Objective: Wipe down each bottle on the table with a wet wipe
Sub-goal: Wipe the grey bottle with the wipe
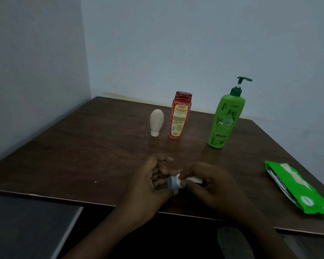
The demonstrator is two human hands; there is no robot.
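Observation:
Three bottles stand at the back of the brown table [82, 146]: a small ribbed cream bottle [157, 122] on its white cap, a red bottle [180, 115], and a tall green pump bottle [225, 120]. Near the front edge my left hand [153, 180] and my right hand [208, 186] meet around a small bottle with a bluish-grey end [173, 182]. The left hand's fingers curl around that end. My right hand presses a white wet wipe [194, 179] against the bottle. The hands hide most of its body.
A green pack of wet wipes [297, 187] lies at the table's right edge, partly over the corner. Walls close off the table at the back and left. A grey surface [26, 227] sits lower at the front left.

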